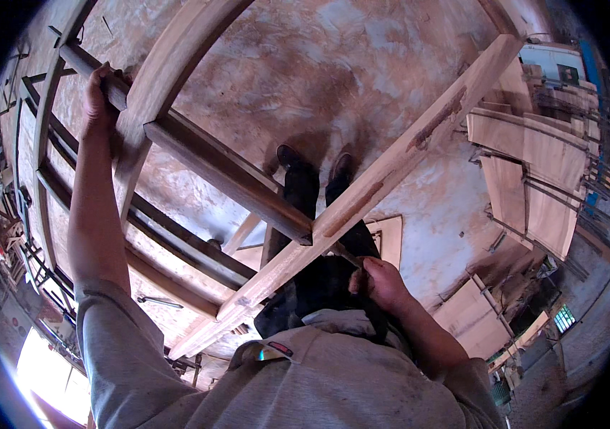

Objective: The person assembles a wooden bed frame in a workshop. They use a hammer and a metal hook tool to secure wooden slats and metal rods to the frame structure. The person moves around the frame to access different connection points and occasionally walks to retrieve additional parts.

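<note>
Where the pale wooden beam [389, 174] slants from lower left to upper right, the nearer right hand [385, 284] closes around a slim piece [346, 254] just below its middle; the left hand [100, 101], upper left, wraps a dark crossbar [82, 61].

text: none readable | grey shirt [348, 382]: small red label [280, 349], illegible

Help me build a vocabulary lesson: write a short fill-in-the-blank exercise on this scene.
1. The left hand grips a frame made of ____.
2. The right hand is lower in the picture than the ____ hand.
3. The person's shirt is coloured ____.
4. The shoes rest on the ____.

Missing words: wood; left; grey; floor.
</note>
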`<state>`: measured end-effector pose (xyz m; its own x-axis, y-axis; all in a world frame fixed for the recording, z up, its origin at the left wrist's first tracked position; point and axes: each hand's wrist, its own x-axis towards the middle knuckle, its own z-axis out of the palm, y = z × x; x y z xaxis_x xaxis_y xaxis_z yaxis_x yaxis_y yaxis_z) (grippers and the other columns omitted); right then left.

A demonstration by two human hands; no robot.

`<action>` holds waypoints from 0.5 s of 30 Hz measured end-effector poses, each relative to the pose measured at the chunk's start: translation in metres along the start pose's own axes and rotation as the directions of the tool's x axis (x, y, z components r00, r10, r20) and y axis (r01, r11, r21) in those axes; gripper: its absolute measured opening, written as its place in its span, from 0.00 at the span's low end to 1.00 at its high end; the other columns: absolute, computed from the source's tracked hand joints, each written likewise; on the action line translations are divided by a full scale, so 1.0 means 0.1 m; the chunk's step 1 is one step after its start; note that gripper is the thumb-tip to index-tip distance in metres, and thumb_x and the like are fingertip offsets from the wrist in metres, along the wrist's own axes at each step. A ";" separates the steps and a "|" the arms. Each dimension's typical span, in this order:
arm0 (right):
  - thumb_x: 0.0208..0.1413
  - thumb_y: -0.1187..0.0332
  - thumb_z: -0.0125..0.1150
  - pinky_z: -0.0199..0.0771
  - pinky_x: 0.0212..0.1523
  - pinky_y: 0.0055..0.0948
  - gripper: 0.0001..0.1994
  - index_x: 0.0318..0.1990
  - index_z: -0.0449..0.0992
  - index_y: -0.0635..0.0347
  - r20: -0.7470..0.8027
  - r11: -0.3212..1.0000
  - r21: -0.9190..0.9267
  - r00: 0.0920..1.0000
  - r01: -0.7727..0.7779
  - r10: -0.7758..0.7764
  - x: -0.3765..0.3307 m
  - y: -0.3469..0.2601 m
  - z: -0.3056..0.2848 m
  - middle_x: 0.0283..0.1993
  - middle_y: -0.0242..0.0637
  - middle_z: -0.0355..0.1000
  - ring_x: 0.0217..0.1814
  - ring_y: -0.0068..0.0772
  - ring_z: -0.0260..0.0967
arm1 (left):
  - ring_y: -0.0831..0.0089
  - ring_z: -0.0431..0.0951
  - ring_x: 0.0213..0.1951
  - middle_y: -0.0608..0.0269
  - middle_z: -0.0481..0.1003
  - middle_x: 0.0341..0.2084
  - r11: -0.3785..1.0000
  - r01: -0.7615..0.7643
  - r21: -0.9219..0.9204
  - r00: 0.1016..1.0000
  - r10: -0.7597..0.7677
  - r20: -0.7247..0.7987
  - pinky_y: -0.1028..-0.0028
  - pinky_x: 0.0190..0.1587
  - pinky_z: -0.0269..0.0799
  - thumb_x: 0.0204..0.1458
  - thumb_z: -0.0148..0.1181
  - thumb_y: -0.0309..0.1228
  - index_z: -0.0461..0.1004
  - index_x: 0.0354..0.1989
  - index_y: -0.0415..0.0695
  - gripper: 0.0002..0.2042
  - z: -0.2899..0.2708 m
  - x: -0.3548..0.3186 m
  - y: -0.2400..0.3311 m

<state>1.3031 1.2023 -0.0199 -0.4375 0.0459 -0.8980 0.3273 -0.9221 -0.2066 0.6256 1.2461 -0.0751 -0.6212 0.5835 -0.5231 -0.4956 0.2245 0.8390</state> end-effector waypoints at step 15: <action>0.61 0.67 0.47 0.72 0.38 0.38 0.18 0.56 0.65 0.65 -0.011 0.487 -0.826 0.855 0.284 -0.518 0.03 0.13 0.00 0.31 0.42 0.73 0.31 0.44 0.69 | 0.63 0.74 0.30 0.58 0.71 0.26 0.999 -0.033 0.032 0.997 0.036 -0.067 0.66 0.37 0.73 0.45 0.62 0.42 0.68 0.34 0.42 0.17 0.25 -0.18 0.03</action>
<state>1.3058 1.1903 -0.0249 -0.5348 0.5208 -0.6655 0.7265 -0.1188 -0.6768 0.6509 1.2551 -0.0596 -0.6775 0.5378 -0.5018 -0.4551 0.2294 0.8604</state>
